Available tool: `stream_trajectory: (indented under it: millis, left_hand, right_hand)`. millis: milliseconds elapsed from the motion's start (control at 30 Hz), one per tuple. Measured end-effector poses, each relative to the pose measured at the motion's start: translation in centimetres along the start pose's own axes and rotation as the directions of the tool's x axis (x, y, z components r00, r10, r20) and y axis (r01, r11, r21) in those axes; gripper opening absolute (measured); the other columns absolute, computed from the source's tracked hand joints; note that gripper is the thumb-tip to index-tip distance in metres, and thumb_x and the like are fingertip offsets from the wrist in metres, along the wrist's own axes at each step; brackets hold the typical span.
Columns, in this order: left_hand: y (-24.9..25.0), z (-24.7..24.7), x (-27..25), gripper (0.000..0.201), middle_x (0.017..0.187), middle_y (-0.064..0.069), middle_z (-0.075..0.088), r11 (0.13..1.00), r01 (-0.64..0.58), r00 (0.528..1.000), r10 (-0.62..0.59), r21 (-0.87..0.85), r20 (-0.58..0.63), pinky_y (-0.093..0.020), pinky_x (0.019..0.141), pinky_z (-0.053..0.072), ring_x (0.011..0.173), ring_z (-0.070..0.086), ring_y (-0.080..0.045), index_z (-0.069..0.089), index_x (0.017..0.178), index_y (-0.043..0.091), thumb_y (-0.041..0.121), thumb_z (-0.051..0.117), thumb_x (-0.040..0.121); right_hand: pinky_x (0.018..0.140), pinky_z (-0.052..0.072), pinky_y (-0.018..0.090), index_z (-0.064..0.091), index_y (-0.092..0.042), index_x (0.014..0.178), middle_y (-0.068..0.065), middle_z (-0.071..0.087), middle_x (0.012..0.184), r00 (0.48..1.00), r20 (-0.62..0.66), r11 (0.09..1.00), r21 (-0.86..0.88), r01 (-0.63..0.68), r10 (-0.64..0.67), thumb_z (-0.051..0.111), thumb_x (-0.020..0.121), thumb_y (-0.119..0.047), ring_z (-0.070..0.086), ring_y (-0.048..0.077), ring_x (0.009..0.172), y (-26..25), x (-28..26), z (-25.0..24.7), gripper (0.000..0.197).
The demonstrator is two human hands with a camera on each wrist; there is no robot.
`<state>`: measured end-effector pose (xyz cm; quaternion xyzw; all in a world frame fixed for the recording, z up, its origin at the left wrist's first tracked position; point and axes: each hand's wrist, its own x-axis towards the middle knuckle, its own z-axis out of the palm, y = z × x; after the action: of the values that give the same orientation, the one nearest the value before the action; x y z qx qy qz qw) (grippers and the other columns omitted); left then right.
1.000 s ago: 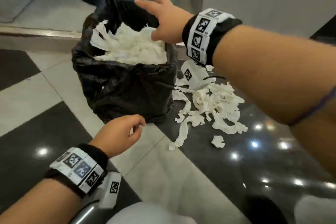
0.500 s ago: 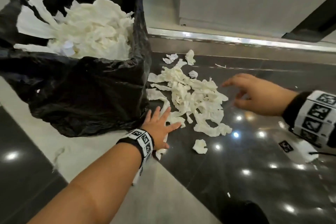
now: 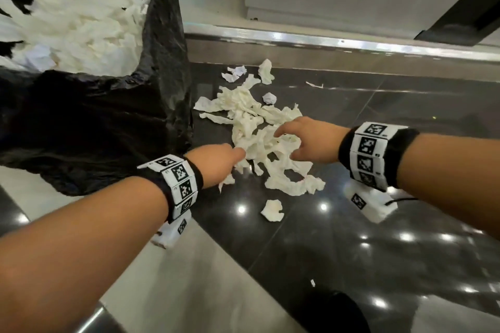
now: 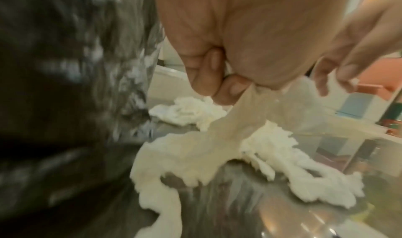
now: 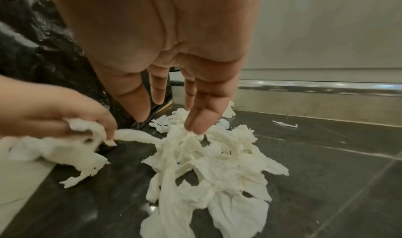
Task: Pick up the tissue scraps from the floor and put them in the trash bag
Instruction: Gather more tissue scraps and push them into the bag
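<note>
A black trash bag (image 3: pixel 94 121) stands at the left, heaped with white tissue (image 3: pixel 81 27). Right of it, a pile of tissue scraps (image 3: pixel 257 127) lies on the dark glossy floor. My left hand (image 3: pixel 216 162) is at the pile's near-left edge, fingers curled round a twisted strip of tissue (image 4: pixel 217 138); the right wrist view shows this left hand (image 5: pixel 54 114) gripping it. My right hand (image 3: pixel 303 140) hovers over the pile's right side. Its fingers (image 5: pixel 202 121) point straight down and touch the top of the tissue scraps (image 5: pixel 206 164), holding nothing.
A metal threshold strip (image 3: pixel 324 43) and a pale wall run behind the pile. Loose scraps lie apart: one near me (image 3: pixel 272 209), several by the strip (image 3: pixel 266 70). A dark post (image 3: pixel 473 8) stands at the back right. Light tile (image 3: pixel 176 292) borders the dark floor.
My right hand came down from over the bag and moved left onto the pile. My left hand, flat with spread fingers beside the bag half a second ago, now grips tissue.
</note>
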<state>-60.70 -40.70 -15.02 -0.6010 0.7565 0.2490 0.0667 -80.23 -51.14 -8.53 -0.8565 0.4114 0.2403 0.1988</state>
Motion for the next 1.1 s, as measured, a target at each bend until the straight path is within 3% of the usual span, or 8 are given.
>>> stream_trajectory:
  millis: [233,367,500,600,667,800,1000,1100]
  left_hand:
    - [2.1,-7.8,-4.4,0.047,0.084,0.003,0.044,0.993,0.112,0.989,-0.108,0.025,-0.104,-0.028,0.067,0.033,0.073,0.043,-0.017,0.039,0.108,0.015,0.054,0.052,0.085]
    - [1.2,-8.5,-5.2,0.03,0.098,-0.004,0.054,0.971,0.201,0.975,-0.185,0.131,-0.122,-0.029,0.065,0.036,0.079,0.054,-0.023,0.041,0.104,0.014,0.03,0.059,0.085]
    - [0.7,-8.8,-6.0,0.019,0.08,0.007,0.041,0.961,0.277,0.945,-0.272,0.002,-0.181,-0.026,0.056,0.032,0.065,0.043,-0.015,0.034,0.082,0.023,0.013,0.05,0.086]
    - [1.2,-9.0,-6.8,0.01,0.083,0.001,0.053,0.948,0.309,0.923,-0.318,-0.075,-0.216,-0.027,0.058,0.034,0.07,0.05,-0.017,0.043,0.09,0.018,0.009,0.048,0.086]
    - [1.9,-9.7,-7.0,0.018,0.088,0.004,0.054,0.943,0.302,0.911,-0.328,-0.137,-0.249,-0.027,0.063,0.034,0.075,0.05,-0.017,0.047,0.102,0.017,0.008,0.048,0.087]
    - [2.3,-11.5,-6.1,0.041,0.102,0.004,0.056,0.93,0.261,0.852,-0.348,-0.26,-0.391,-0.031,0.075,0.042,0.087,0.055,-0.02,0.046,0.121,0.026,0.006,0.05,0.086]
    - [2.3,-13.2,-5.0,0.038,0.084,0.001,0.055,0.933,0.306,0.827,-0.359,-0.189,-0.432,-0.033,0.067,0.04,0.08,0.054,-0.021,0.049,0.086,0.019,0.053,0.063,0.077]
    - [2.3,-15.4,-5.6,0.033,0.087,-0.003,0.057,0.941,0.265,0.7,-0.338,-0.211,-0.629,-0.033,0.071,0.042,0.083,0.054,-0.023,0.054,0.091,0.012,0.041,0.066,0.08]
  right_hand:
    - [0.087,0.053,0.041,0.027,-0.044,0.14,0.009,0.022,0.148,0.997,0.055,0.99,-0.124,0.067,-0.061,0.076,0.07,-0.028,0.057,0.032,0.108,1.0,3.3,1.1,0.087]
    - [0.103,0.043,0.047,0.011,-0.054,0.141,0.009,-0.016,0.156,0.975,0.222,0.949,-0.307,0.065,0.005,0.084,0.058,-0.046,0.035,0.044,0.13,1.8,5.8,6.2,0.111]
    - [0.097,0.045,0.043,0.037,-0.036,0.138,0.014,0.022,0.149,0.983,0.149,0.96,-0.241,0.143,-0.109,0.069,0.081,-0.025,0.045,0.04,0.12,1.6,7.5,6.6,0.067]
    - [0.082,0.044,0.031,0.061,-0.017,0.092,0.012,0.057,0.107,0.978,0.057,0.975,-0.086,0.205,-0.201,0.045,0.087,0.001,0.058,0.033,0.107,1.9,8.4,4.2,0.024]
    - [0.08,0.04,0.03,0.057,-0.019,0.082,0.012,0.06,0.098,0.98,-0.032,0.98,0.021,0.199,-0.198,0.042,0.087,0.003,0.059,0.033,0.107,2.3,9.0,2.5,0.027]
    - [0.093,0.041,0.033,0.032,-0.011,0.142,0.019,0.058,0.126,0.982,-0.16,0.947,0.289,0.14,-0.096,0.041,0.098,-0.02,0.055,0.034,0.115,2.3,9.0,-0.3,0.046]
    - [0.086,0.043,0.032,0.056,-0.004,0.122,0.009,0.062,0.108,0.96,-0.279,0.881,0.458,0.121,0.013,0.061,0.087,-0.041,0.059,0.026,0.102,1.2,6.6,-2.7,0.052]
    - [0.063,0.046,0.031,0.061,0.007,0.101,0.012,0.061,0.079,0.964,-0.266,0.849,0.515,0.118,0.028,0.067,0.08,-0.017,0.056,0.022,0.07,1.1,5.7,-3.7,0.032]
